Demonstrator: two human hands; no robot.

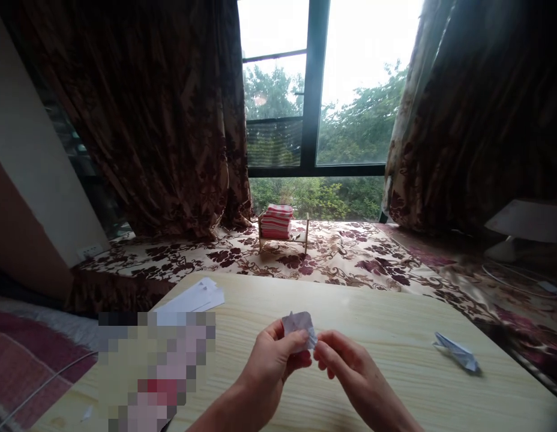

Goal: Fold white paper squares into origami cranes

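Note:
A small folded piece of white paper (299, 327) is held above the light wooden table (386, 324), near its front middle. My left hand (273, 360) is closed round the paper's lower left side, thumb on top. Pinching the paper's lower right corner are the fingertips of my right hand (348, 366). Both hands meet at the paper, a little above the tabletop.
A finished folded paper shape (457, 351) lies on the table at right. Several white paper strips (195, 297) lie at the table's far left corner. A blurred-out patch covers the near left. Behind, a small wooden stand with red-and-white folded cloth (278, 223) sits on the floral window seat, between dark curtains.

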